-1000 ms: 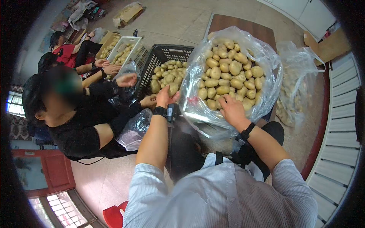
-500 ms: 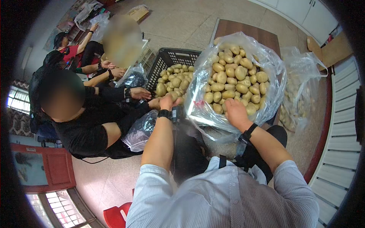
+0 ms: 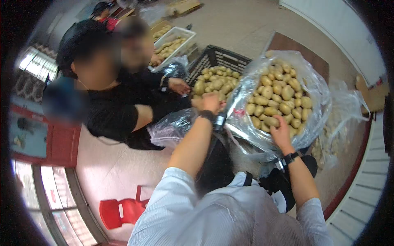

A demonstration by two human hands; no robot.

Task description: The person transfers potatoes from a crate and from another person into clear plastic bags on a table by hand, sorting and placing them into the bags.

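Observation:
My right hand (image 3: 281, 133) reaches into a clear plastic bag (image 3: 322, 92) full of potatoes (image 3: 283, 88), its fingers closed on one potato (image 3: 271, 121) at the near side of the pile. My left hand (image 3: 211, 102) is at the near end of a black plastic crate (image 3: 217, 52) holding more potatoes (image 3: 219, 80). Its fingers curl downward, and what they hold, if anything, is hidden. Just left of it, a co-worker's hand (image 3: 179, 86) hovers by the crate's potatoes.
Two co-workers sit at the left, one in black sleeves (image 3: 113, 119). A plastic bag (image 3: 174, 127) lies between us. White crates (image 3: 186, 35) of potatoes stand farther back. Another bag (image 3: 338, 123) is at the right. A red chair (image 3: 121, 211) stands behind left.
My view has swung left, so the crate and bag appear farther right. My right hand has closed on a potato in the bag. My left hand stays at the crate's near end.

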